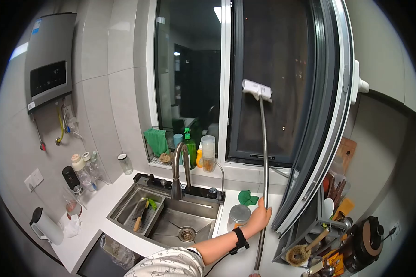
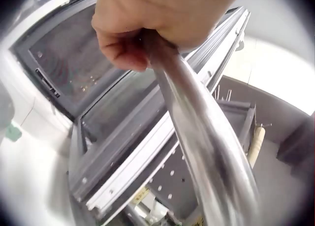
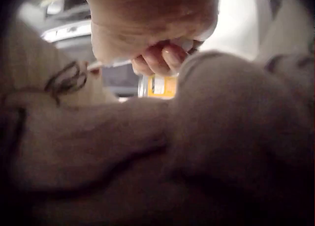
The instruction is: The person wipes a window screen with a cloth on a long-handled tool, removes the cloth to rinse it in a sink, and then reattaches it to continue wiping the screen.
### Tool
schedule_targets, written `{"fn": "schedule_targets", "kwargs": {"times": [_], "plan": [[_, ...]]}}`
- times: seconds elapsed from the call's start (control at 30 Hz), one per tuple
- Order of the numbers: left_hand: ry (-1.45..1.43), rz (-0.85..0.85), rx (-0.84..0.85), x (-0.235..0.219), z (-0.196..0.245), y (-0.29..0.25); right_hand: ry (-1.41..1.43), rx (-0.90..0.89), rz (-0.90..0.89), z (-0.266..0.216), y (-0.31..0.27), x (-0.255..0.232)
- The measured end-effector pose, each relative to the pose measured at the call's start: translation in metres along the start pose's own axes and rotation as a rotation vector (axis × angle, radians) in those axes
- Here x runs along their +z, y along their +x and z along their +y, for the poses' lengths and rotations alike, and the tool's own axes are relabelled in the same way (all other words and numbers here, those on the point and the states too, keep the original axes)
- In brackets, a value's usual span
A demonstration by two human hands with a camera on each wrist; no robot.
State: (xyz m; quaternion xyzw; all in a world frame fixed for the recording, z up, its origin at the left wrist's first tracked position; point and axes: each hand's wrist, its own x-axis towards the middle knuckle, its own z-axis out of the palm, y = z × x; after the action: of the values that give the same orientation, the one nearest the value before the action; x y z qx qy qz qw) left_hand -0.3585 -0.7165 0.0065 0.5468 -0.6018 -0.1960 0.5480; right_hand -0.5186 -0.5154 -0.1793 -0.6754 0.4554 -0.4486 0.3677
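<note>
A window wiper (image 1: 265, 152) with a long metal pole and a flat white head (image 1: 257, 89) reaches up across the dark window pane (image 1: 282, 60). My left hand (image 1: 258, 218) grips the pole partway down, wearing a black wrist strap. Close up in the left wrist view, its fingers curl round the shiny pole (image 2: 197, 122). At the bottom edge of the head view, a bit of my right hand (image 1: 254, 275) shows at the pole's lower end. The right wrist view has that hand's fingers (image 3: 157, 59) curled, with a sleeve (image 3: 221, 137) covering much of the view.
The open window sash (image 1: 330, 120) juts out at the right, above a rack (image 1: 305, 231) of utensils. A sink (image 1: 187, 217) with a tall faucet (image 1: 176, 171) lies left of the pole. A lidded jar (image 1: 239, 215) and green cloth (image 1: 247, 197) stand close by the left hand.
</note>
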Motion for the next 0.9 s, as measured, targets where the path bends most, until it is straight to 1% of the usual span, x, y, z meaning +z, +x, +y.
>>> {"fn": "schedule_targets", "kwargs": {"times": [0.03,0.07,0.1,0.13,0.17,0.23,0.3,0.33,0.37,0.4,0.43,0.47,0.5,0.53,0.57,0.6,0.63,0.67,0.7,0.73,0.77,0.8,0.83,0.87,0.9], "plan": [[0.005,0.051,0.092,-0.004,0.004,0.014,-0.003,0.012,0.042,0.013,0.006,0.008],[0.056,0.113,0.206,-0.01,0.012,0.029,-0.001,0.001,0.048,0.003,0.022,0.012],[0.055,0.115,0.217,-0.017,0.024,0.042,0.092,-0.043,0.077,-0.022,0.047,0.015],[0.043,0.093,0.184,-0.024,0.037,0.053,0.183,-0.089,0.105,-0.038,0.064,0.018],[0.031,0.072,0.154,-0.03,0.046,0.065,0.183,-0.103,0.113,-0.041,0.077,0.022],[-0.008,0.055,0.202,-0.041,0.061,0.084,0.245,-0.13,0.103,-0.04,0.106,0.033],[-0.172,-0.062,0.194,-0.051,0.076,0.098,0.278,-0.154,0.11,-0.046,0.132,0.044],[-0.168,-0.068,0.284,-0.052,0.075,0.105,0.478,0.015,0.119,-0.054,0.145,0.049],[-0.172,-0.07,0.297,-0.051,0.073,0.107,0.677,0.188,0.124,-0.063,0.158,0.051],[-0.214,-0.123,0.24,-0.053,0.074,0.105,0.457,0.017,0.138,-0.084,0.169,0.047],[-0.253,-0.178,0.184,-0.055,0.076,0.103,0.457,0.01,0.148,-0.098,0.183,0.044],[-0.257,-0.206,0.137,-0.059,0.08,0.101,0.597,0.08,0.143,-0.11,0.196,0.042],[-0.257,-0.213,0.148,-0.058,0.078,0.105,0.737,0.149,0.136,-0.12,0.207,0.04],[-0.237,-0.206,0.127,-0.057,0.075,0.108,0.382,-0.056,0.143,-0.128,0.21,0.038],[-0.218,-0.198,0.104,-0.055,0.071,0.109,0.384,-0.059,0.153,-0.12,0.217,0.042],[-0.142,-0.173,0.116,-0.054,0.067,0.109,-0.042,-0.393,0.406,-0.101,0.226,0.052],[-0.142,-0.174,0.119,-0.051,0.059,0.111,-0.482,-0.717,0.641,-0.086,0.23,0.06],[-0.066,-0.129,0.123,-0.047,0.047,0.114,-0.479,-0.717,0.645,-0.07,0.228,0.066],[0.01,-0.089,0.122,-0.045,0.041,0.113,0.108,-0.309,0.407,-0.064,0.22,0.07],[0.012,-0.096,0.122,-0.043,0.035,0.111,0.671,0.115,0.143,-0.059,0.217,0.073],[0.024,-0.066,0.146,-0.041,0.03,0.11,0.674,0.114,0.151,-0.054,0.215,0.076],[0.035,-0.034,0.17,-0.041,0.028,0.111,0.551,0.113,0.158,-0.085,0.21,0.072],[0.034,-0.04,0.172,-0.043,0.026,0.114,0.427,0.114,0.163,-0.107,0.21,0.071],[0.036,-0.065,0.141,-0.046,0.024,0.121,0.377,0.165,0.14,-0.115,0.214,0.071],[0.037,-0.088,0.113,-0.05,0.021,0.128,0.377,0.164,0.147,-0.114,0.218,0.076]]}}
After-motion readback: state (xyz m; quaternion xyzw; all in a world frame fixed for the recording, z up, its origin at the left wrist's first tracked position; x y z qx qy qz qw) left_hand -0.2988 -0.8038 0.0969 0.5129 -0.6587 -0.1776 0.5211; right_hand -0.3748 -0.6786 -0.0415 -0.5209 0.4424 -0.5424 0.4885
